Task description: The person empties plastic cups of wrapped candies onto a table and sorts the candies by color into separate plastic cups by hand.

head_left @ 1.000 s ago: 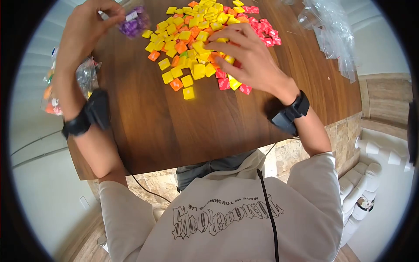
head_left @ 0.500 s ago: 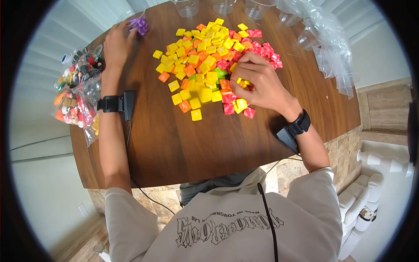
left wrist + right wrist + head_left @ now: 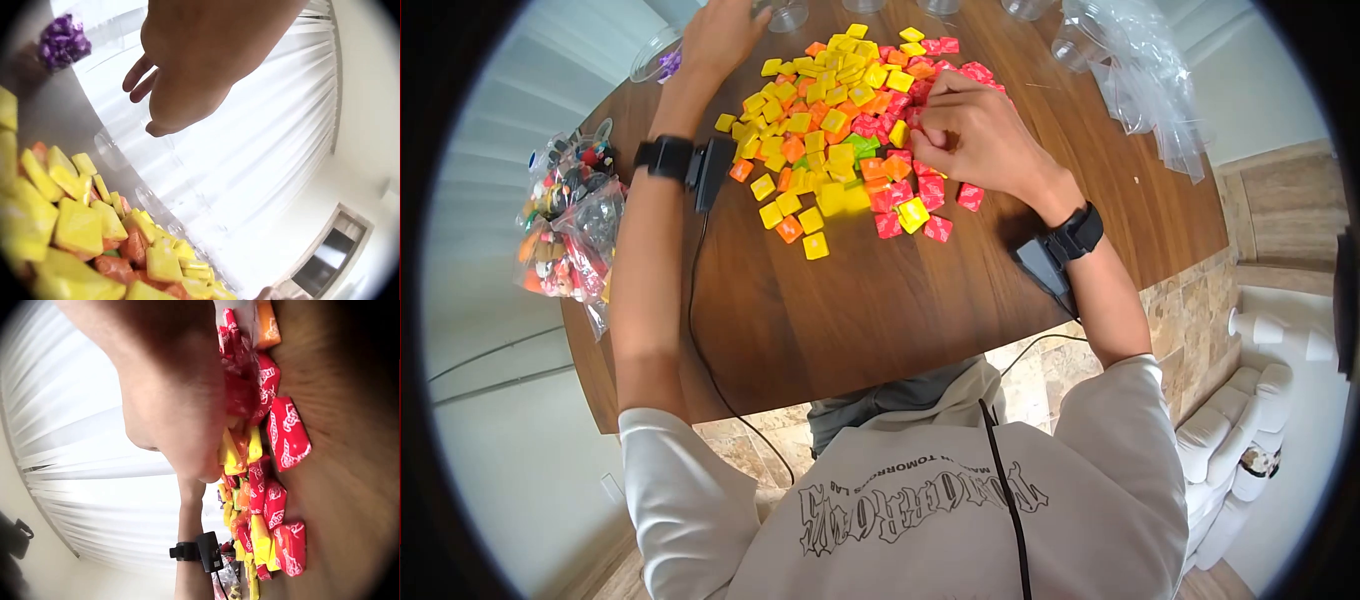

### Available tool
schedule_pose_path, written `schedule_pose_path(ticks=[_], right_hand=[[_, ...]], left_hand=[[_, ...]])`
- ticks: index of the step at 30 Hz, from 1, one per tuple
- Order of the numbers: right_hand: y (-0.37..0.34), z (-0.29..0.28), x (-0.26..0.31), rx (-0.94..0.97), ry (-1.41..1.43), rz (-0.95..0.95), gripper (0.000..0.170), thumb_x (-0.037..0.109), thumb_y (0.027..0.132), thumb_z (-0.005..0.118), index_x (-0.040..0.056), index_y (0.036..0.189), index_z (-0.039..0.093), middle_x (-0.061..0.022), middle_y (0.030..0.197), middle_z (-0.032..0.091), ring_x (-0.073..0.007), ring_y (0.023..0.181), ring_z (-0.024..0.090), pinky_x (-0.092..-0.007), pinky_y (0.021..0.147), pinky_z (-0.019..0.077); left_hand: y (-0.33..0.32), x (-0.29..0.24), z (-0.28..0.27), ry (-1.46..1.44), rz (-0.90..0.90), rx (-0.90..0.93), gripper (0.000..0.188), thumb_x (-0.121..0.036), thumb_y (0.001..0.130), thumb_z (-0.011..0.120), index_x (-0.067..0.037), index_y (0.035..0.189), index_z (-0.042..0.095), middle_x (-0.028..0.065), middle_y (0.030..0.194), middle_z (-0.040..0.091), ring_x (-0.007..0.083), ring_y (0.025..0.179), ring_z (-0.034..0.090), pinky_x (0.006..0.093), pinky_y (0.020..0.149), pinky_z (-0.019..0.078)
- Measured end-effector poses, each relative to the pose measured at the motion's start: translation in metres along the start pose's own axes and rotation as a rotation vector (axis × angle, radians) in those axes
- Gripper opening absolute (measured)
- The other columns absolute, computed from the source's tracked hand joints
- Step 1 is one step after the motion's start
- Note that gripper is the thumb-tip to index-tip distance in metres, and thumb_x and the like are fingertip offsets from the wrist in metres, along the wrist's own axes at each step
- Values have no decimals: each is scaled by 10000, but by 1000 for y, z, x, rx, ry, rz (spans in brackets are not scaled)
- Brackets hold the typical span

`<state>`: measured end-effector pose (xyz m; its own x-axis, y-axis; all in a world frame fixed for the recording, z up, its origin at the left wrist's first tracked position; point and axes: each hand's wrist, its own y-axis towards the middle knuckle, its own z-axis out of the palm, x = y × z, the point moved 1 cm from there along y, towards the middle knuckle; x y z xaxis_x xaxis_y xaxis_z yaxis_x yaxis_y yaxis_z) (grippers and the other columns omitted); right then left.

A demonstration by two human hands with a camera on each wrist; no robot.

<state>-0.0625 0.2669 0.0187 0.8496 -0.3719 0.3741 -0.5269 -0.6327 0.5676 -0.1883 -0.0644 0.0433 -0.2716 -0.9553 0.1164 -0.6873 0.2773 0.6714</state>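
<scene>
A heap of small wrapped candies (image 3: 815, 120), mostly yellow with orange, red and a few green, is spread over the table. My right hand (image 3: 980, 135) is down over its red side, fingers curled in front of the thumb; a yellow candy (image 3: 898, 133) shows by the thumb tip. The palm side is hidden, so I cannot tell whether it holds candies. My left hand (image 3: 725, 40) reaches to the far edge, its fingers (image 3: 139, 78) loosely extended, beside a clear plastic cup (image 3: 788, 14). Purple candies (image 3: 64, 42) sit in another clear cup (image 3: 645, 58) left of it.
More clear cups (image 3: 1025, 8) line the table's far edge. Clear plastic bags (image 3: 1145, 95) lie at the right, by a cup (image 3: 1075, 50). Bags of small colourful figures (image 3: 570, 220) sit at the left edge. A black cable (image 3: 700, 330) runs from the left wrist camera.
My left hand has left the purple candies and moved further away and right, toward the clear cups. My right hand stays over the heap, its fingers shifting among the candies.
</scene>
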Motion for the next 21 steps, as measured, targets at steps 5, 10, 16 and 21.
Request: schedule_pose_path(ticks=[5, 10, 16, 21], right_hand=[[-4, -8, -11, -19, -68, 50, 302, 98, 761, 724, 50, 586, 483, -67, 608, 520, -240, 742, 577, -410, 634, 496], [-1, -8, 6, -91, -23, -80, 127, 147, 801, 779, 66, 883, 726, -34, 873, 681, -247, 923, 620, -369, 806, 535], [-8, 21, 33, 11, 63, -184, 173, 204, 795, 789, 60, 812, 696, -31, 866, 655, -250, 921, 611, -373, 800, 531], [-6, 0, 9, 131, -22, -25, 342, 234, 843, 719, 52, 615, 541, -83, 648, 565, -295, 661, 599, -427, 582, 461]], left_hand=[[9, 0, -5, -125, -39, 248, 276, -317, 977, 659, -99, 1119, 752, 121, 1036, 763, 339, 881, 708, 404, 838, 559], [-51, -87, -167, -343, -133, 269, 184, -137, 836, 744, -104, 1017, 756, 58, 964, 721, 252, 743, 624, 346, 646, 499], [-141, -137, -219, -627, 325, 415, 240, -81, 679, 824, -70, 901, 735, 29, 901, 712, 204, 687, 603, 316, 572, 497], [-161, -156, -201, -752, 238, 396, 314, -43, 666, 793, -34, 973, 728, 104, 1149, 704, 251, 743, 615, 327, 642, 532]])
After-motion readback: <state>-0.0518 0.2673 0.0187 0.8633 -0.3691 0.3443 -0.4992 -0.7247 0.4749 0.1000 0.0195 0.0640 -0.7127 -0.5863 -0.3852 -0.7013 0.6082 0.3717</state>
